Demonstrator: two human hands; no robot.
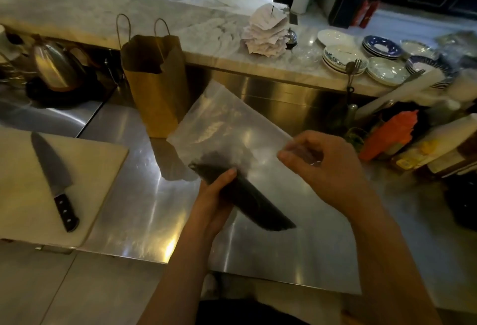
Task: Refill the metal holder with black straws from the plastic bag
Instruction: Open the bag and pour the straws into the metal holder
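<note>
A clear plastic bag (222,121) is held up over the steel counter. A bundle of black straws (258,208) sticks out of the bag's near end, slanting down to the right. My left hand (214,195) is wrapped around the bundle near its upper end. My right hand (317,167) pinches the bag's right edge between thumb and fingers. I cannot pick out the metal holder with certainty; it may be among the dark clutter at the right.
A brown paper bag (154,82) stands just behind the plastic bag. On the left lies a cutting board (98,164) with a large knife (54,177). Stacked plates (343,59) sit on the marble ledge. Bottles and an orange item (389,133) crowd the right side.
</note>
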